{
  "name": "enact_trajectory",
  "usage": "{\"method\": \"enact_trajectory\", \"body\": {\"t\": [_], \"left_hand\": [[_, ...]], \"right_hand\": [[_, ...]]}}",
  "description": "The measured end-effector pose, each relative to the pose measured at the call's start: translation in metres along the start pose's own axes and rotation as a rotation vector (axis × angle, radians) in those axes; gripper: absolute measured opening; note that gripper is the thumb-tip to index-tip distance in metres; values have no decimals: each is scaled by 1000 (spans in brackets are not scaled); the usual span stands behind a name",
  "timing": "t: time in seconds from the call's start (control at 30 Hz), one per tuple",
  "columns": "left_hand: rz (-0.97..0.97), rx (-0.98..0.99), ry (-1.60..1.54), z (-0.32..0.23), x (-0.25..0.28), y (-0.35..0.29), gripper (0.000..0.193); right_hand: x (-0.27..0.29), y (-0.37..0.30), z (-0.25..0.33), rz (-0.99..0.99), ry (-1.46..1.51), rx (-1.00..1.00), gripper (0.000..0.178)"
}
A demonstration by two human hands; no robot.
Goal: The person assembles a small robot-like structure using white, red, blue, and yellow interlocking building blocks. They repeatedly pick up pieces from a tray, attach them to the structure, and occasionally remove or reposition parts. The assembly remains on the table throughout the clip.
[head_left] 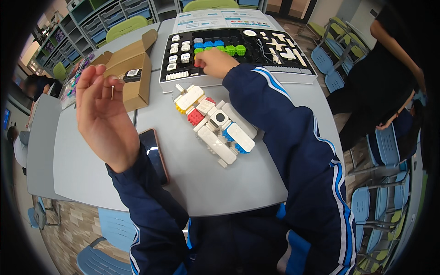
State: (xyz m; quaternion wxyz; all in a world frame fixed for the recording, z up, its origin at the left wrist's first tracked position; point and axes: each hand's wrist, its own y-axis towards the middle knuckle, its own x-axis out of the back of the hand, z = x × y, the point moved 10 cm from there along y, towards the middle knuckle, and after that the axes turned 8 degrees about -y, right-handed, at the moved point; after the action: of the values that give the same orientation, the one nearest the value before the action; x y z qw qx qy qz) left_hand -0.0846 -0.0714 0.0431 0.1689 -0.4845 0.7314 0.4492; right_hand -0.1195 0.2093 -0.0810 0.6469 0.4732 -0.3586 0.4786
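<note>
My right hand reaches into the black tray of a building kit, its fingers closed at a small red block beside the white cubes. My left hand is raised over the table's left side, palm partly toward me and fingers curled together. A thin light-coloured pin shows at its fingertips; its exact kind is unclear. Between my arms lies a model of white, red, blue and yellow blocks, with a round dark part in its middle. Neither hand touches this model.
A phone lies beside my left forearm. An open cardboard box stands left of the kit, with a printed sheet behind the tray. A person in dark clothes is at the right, near blue chairs.
</note>
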Motion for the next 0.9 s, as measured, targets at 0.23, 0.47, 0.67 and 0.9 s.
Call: {"method": "enact_trajectory", "body": {"t": [0.23, 0.47, 0.67, 0.9], "left_hand": [[67, 34, -14, 5, -5, 1, 29], [69, 41, 27, 3, -4, 0, 29], [83, 55, 14, 8, -8, 0, 27], [89, 59, 24, 7, -8, 0, 26]], "right_hand": [[-10, -7, -49, 227, -203, -258, 24], [-32, 7, -31, 173, 141, -219, 34], [-43, 14, -67, 86, 244, -361, 33], [-30, 3, -55, 15, 360, -284, 17]]}}
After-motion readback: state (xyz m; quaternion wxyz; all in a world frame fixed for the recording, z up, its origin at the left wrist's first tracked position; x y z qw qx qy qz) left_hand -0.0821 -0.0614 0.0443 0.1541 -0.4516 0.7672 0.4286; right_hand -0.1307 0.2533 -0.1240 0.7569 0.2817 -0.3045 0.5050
